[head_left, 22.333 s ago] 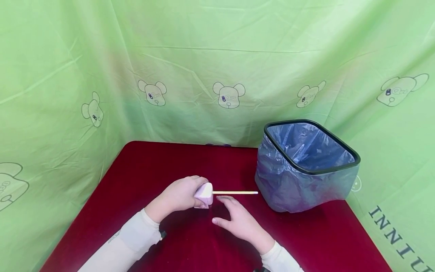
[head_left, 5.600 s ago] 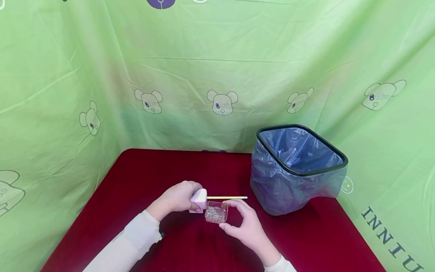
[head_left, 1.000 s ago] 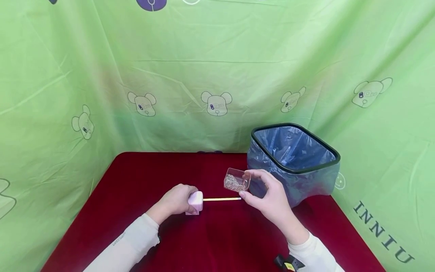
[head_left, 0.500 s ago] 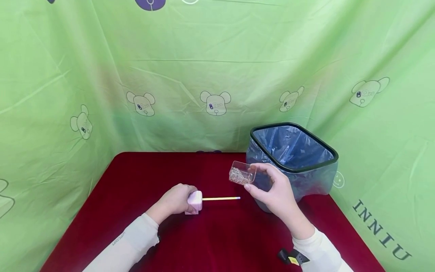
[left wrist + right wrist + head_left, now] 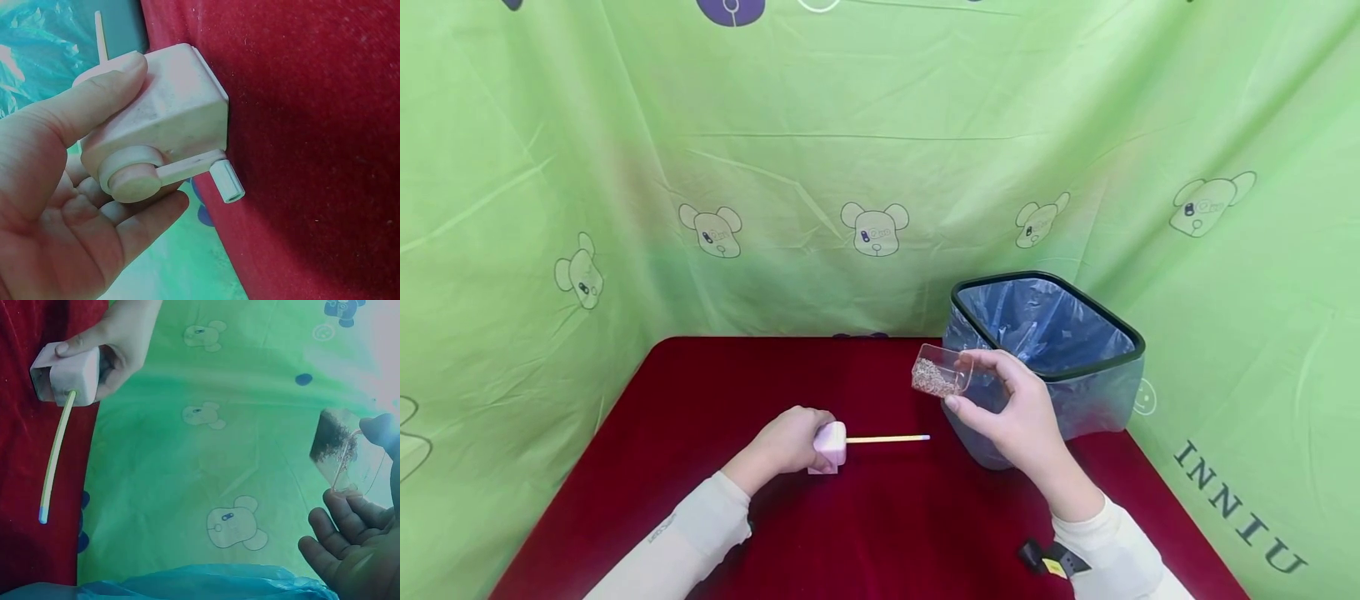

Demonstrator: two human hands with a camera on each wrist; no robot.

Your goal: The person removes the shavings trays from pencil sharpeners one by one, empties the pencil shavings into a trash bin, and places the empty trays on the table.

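Note:
My left hand [image 5: 786,442] grips a pale pink crank pencil sharpener [image 5: 169,100] low over the red table. Its crank handle [image 5: 228,181] shows in the left wrist view. A yellow pencil [image 5: 887,438] sticks out of the sharpener's front, pointing right. In the right wrist view, the sharpener has an open hollow below the pencil. My right hand [image 5: 1018,412] pinches a clear plastic shavings drawer [image 5: 942,371] between thumb and fingers. Shavings [image 5: 334,437] lie inside the drawer, which is raised and tilted, just left of the bin's near side.
A black-rimmed bin [image 5: 1093,367] lined with a bluish plastic bag stands at the table's back right, behind my right hand. The red cloth-covered table [image 5: 737,375] is bounded by a green curtain [image 5: 775,167] at the back and sides.
Over the last second my right hand has lifted the shavings drawer up and right, closer to the bin. Earlier it was beside the sharpener. My left hand has stayed nearly still.

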